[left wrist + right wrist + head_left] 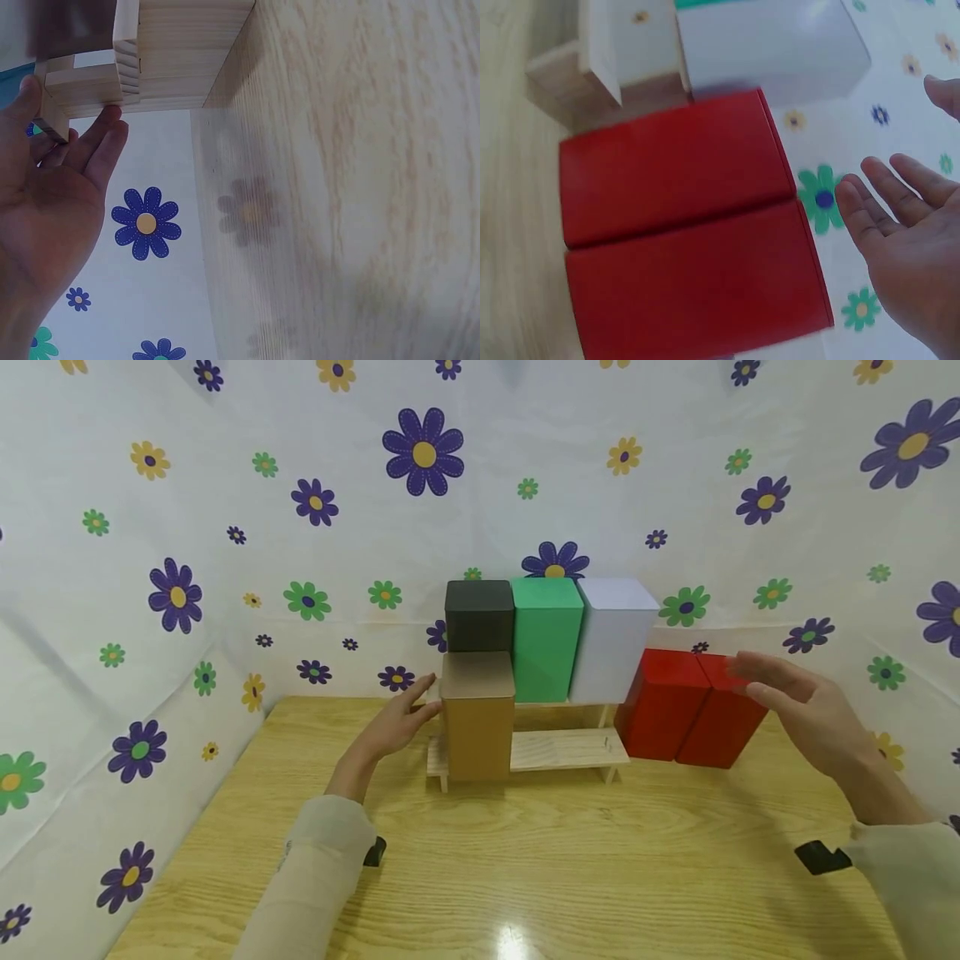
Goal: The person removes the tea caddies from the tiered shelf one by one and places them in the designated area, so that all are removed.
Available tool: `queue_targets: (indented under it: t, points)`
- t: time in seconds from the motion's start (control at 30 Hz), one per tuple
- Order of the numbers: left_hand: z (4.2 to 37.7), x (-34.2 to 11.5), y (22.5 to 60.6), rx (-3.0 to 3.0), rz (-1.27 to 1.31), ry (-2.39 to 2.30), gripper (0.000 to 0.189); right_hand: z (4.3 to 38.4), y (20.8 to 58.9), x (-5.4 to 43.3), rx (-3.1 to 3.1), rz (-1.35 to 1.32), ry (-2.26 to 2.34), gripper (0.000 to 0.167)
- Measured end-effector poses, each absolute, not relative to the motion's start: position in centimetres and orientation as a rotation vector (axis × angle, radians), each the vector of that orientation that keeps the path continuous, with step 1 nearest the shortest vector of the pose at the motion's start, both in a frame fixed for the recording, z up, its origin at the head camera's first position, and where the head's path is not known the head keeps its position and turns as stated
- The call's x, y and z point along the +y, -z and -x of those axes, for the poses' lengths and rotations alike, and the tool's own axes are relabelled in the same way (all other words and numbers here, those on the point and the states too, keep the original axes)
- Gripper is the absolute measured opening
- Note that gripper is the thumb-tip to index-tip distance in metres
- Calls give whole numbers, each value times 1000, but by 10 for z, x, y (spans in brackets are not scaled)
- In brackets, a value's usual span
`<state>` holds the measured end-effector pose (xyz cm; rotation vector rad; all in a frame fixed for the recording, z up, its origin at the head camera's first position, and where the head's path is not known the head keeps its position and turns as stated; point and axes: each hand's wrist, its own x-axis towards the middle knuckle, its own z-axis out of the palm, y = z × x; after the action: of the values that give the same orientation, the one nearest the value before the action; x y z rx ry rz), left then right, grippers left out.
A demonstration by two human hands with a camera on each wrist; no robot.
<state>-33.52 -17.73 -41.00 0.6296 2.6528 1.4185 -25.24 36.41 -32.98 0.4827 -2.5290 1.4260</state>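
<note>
Pale wood, two-tier stand (562, 750): its left end meets the left hand (392, 727), whose thumb and fingers lie on either side of the upper tier's end, partly bent, with a light pinch on the wood in the left wrist view.

Just right of that hand, a brown upright rectangular box (477, 727) stands on the lower tier. Behind it and farther from the hand, a black rectangular box (480, 614); its base is hidden by the brown one. Continuing rightward, away from the left hand, a green upright rectangular box (546, 643) and a white upright rectangular box (611, 643) stand on the upper tier in one row with the black.

Right hand (813, 714): wide open, thumb well apart from the loosely extended fingers, holding nothing. Left of and below it, two glossy red rectangular boxes stand on the wood-grain tabletop (525, 860), side by side: the near red box (723, 718) just under the fingertips, the far red box (663, 710) beyond it, beside the stand. Right wrist view shows a gap between fingers and red surfaces.

Behind both hands hangs white flower-printed cloth (495, 410).
</note>
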Motion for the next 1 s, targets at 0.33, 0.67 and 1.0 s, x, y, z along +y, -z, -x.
queue_targets:
  t: [0.33,0.67,1.0]
  points:
    - [334,-176,411,2651,-625,-1412,67,233,331,307,-2613,-625,-1389,43]
    - [335,-176,411,2654,-635,-1423,67,230,330,268,-2527,-861,-1445,47]
    - [336,-177,411,2666,-635,-1410,68,248,339,226,-2532,-899,-1523,48]
